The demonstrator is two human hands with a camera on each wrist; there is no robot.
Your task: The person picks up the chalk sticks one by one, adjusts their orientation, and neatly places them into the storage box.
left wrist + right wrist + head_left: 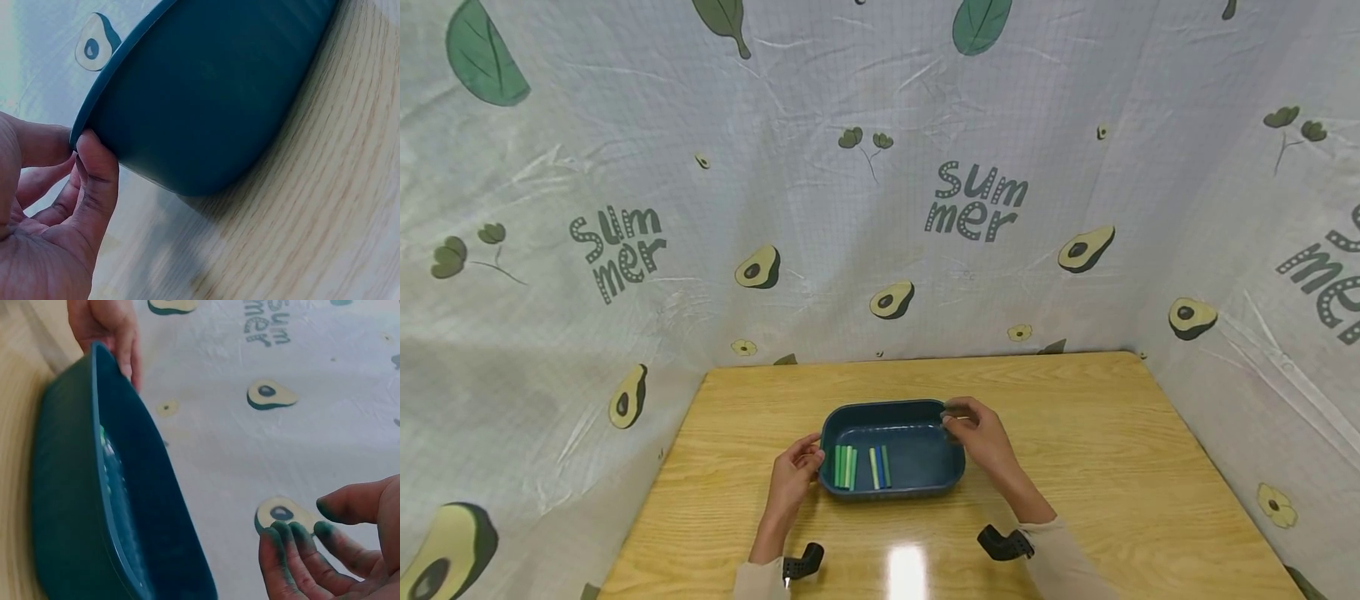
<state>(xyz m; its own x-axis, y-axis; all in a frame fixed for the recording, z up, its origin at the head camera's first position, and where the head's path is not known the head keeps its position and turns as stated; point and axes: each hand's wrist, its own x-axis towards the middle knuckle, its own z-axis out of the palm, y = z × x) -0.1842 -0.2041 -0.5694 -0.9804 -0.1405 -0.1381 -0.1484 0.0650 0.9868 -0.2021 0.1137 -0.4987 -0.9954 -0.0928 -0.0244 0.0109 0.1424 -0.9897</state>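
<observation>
A dark teal tray [925, 458] with rounded corners rests on the table. Two groups of slender sticks, which look like chalk, lie in its left half: several green ones [846, 467], and beside them a pale yellow-green, a blue [880, 467] and a dark green one. My left hand [795, 473] pinches the tray's left rim between thumb and fingers. At the far right corner, my right hand [981, 433] overlaps the rim in the head view. Its fingers [302, 550] are loosely bent, stained dark green at the tips, with nothing between them.
The light wooden table [1075, 433] extends to both sides of the tray. A white sheet [820, 208] printed with avocados and lettering hangs behind and along both sides. Black wrist cameras [803, 562] sit on both forearms.
</observation>
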